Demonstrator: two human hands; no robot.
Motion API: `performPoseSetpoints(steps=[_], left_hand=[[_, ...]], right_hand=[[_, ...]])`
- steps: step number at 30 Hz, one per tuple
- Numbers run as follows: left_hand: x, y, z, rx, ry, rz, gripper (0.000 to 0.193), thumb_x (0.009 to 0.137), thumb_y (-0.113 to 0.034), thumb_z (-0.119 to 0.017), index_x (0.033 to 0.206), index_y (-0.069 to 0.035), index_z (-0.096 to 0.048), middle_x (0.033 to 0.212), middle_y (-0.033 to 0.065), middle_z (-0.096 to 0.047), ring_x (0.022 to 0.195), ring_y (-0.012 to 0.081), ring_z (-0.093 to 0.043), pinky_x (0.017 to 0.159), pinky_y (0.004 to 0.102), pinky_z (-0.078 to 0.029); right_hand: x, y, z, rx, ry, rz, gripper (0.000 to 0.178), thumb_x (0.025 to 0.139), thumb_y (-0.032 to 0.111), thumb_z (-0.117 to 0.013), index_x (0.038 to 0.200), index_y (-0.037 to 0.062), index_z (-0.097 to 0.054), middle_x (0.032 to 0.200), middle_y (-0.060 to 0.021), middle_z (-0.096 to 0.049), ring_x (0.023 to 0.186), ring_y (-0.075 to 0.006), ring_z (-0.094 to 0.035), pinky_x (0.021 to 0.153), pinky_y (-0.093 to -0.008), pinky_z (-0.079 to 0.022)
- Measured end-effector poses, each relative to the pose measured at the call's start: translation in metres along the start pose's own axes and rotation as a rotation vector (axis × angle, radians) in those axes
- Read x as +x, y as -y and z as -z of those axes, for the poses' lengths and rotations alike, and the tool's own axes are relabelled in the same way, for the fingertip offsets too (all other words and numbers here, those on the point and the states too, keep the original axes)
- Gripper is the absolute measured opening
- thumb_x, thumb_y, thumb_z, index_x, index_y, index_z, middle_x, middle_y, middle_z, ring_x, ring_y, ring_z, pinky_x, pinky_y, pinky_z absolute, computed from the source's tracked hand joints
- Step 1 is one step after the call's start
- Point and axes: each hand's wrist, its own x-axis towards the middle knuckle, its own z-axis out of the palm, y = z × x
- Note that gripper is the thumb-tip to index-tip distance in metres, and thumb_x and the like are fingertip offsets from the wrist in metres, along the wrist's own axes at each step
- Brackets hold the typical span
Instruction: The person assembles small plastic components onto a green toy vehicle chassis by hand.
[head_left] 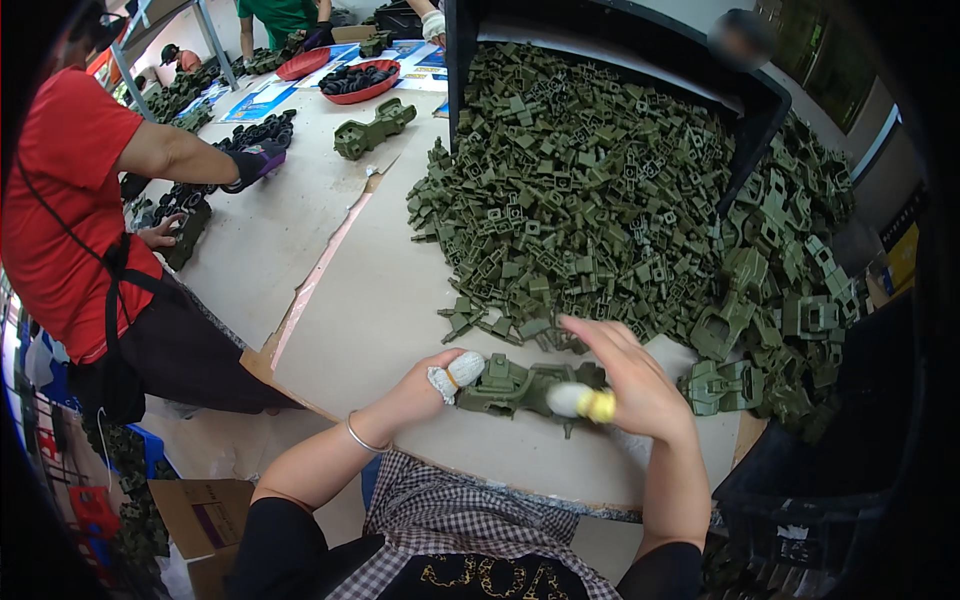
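A green plastic toy vehicle body (506,384) lies lengthwise on the table in front of me. My left hand (422,384) grips its left end, and white cloth held by a band wraps the thumb. Over the right end is my right hand (645,388), its fingers stretched out and apart. Its thumb has a white and yellow wrapping and is blurred against the top of the toy; whether it presses down I cannot tell. Just beyond the hands begins a large heap of small green plastic parts (580,200).
A black bin (755,130) lies tipped behind the heap. More green vehicle bodies (725,310) are piled on the right. At left a co-worker in a red shirt (75,200) handles dark parts. Farther back are a toy body (375,128) and a red tray (362,92) of black wheels.
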Motion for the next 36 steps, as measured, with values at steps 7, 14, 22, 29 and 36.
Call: performPoseSetpoints(steps=[7,14,22,29,36], left_hand=[[0.011,0.005,0.003,0.020,0.048,0.133,0.029,0.092,-0.015,-0.047,0.116,0.000,-0.052,0.109,0.0051,-0.058,0.098,0.0106,-0.053,0.087,0.0237,-0.041],[0.005,-0.004,0.000,0.134,0.058,-0.111,0.036,0.086,-0.014,-0.058,0.118,-0.001,-0.050,0.111,0.0063,-0.057,0.103,0.0132,-0.052,0.087,0.0256,-0.042],[-0.019,-0.005,-0.011,0.214,0.219,-0.164,0.053,0.080,-0.016,-0.065,0.126,-0.004,-0.041,0.121,0.0125,-0.048,0.112,0.0209,-0.049,0.092,0.0306,-0.041],[-0.027,0.002,-0.015,0.135,0.154,-0.175,0.053,0.078,-0.011,-0.067,0.126,-0.005,-0.044,0.115,0.0118,-0.050,0.108,0.0205,-0.050,0.092,0.0294,-0.040],[-0.031,0.002,-0.014,0.203,0.122,-0.256,0.053,0.078,-0.009,-0.066,0.126,-0.004,-0.043,0.114,0.0106,-0.050,0.107,0.0183,-0.050,0.090,0.0278,-0.042]], right_hand=[[-0.055,-0.047,-0.041,0.223,-0.042,-0.159,0.069,0.068,0.017,-0.072,0.128,0.0066,-0.040,0.116,-0.0148,-0.050,0.103,-0.0312,-0.052,0.088,-0.0367,-0.042],[-0.062,-0.048,-0.048,0.321,-0.116,-0.189,0.068,0.067,0.020,-0.074,0.125,0.0051,-0.042,0.116,-0.0134,-0.050,0.105,-0.0283,-0.051,0.089,-0.0350,-0.042],[-0.030,0.011,-0.051,-0.223,-0.048,-0.021,0.068,0.067,0.036,-0.072,0.120,0.0018,-0.046,0.115,-0.0148,-0.049,0.104,-0.0286,-0.048,0.095,-0.0427,-0.033],[-0.007,0.016,-0.065,-0.292,0.099,0.008,0.062,0.067,0.023,-0.070,0.117,-0.0046,-0.047,0.106,-0.0157,-0.054,0.100,-0.0296,-0.050,0.090,-0.0386,-0.038],[0.001,0.023,-0.067,-0.206,0.083,-0.007,0.056,0.065,0.019,-0.071,0.112,-0.0038,-0.051,0.102,-0.0159,-0.055,0.093,-0.0310,-0.051,0.080,-0.0379,-0.044]])
